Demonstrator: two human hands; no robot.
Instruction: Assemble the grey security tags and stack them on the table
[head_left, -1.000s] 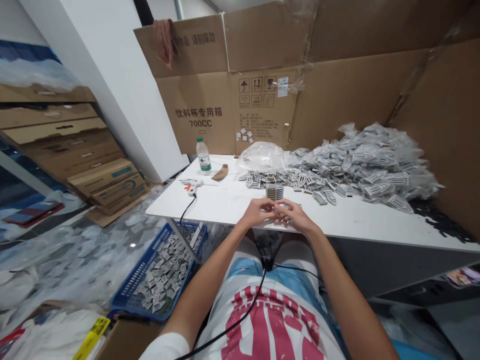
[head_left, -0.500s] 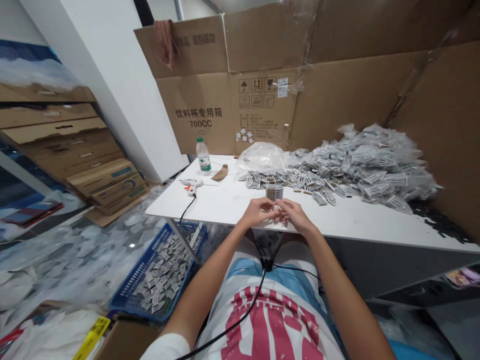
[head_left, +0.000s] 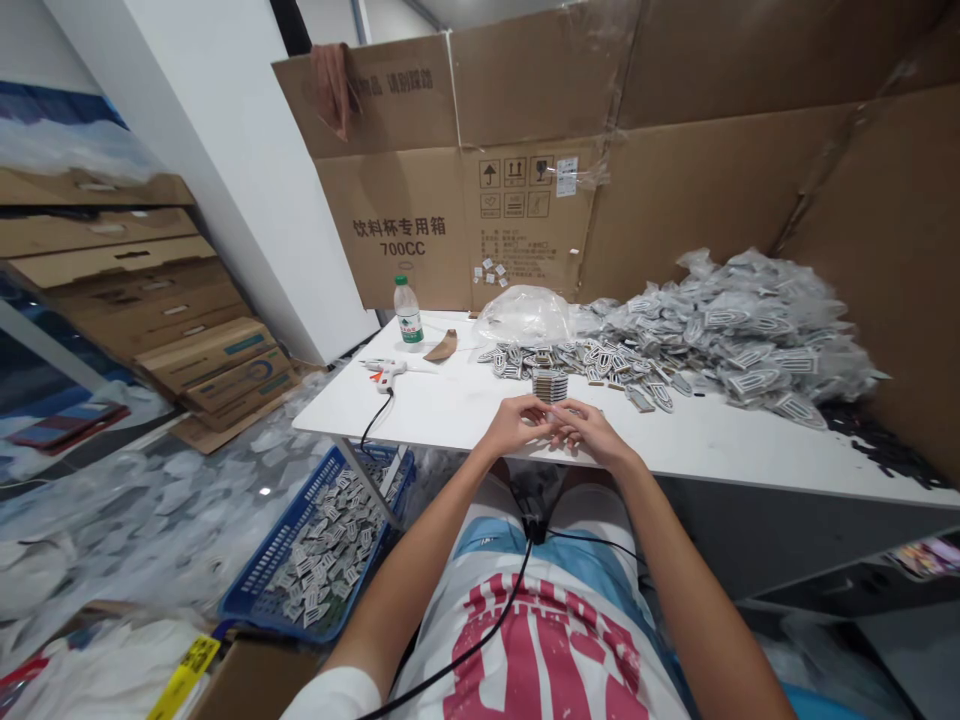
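Now | my left hand [head_left: 517, 425] and my right hand [head_left: 592, 432] meet above the table [head_left: 450, 400], at its near edge | fingers of both pinch one small tag [head_left: 553, 424] between them | stack [head_left: 550, 384] stands just behind

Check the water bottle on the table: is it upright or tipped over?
Upright. The water bottle stands on its base near the far left corner of the table, with its green cap on top.

Whatever sits between the left hand [head_left: 516, 424] and right hand [head_left: 596, 435] is covered by the fingers [head_left: 568, 426] and too small to make out. The desk [head_left: 450, 400] runs off the right edge. Print on the piled pieces [head_left: 720, 320] is unreadable.
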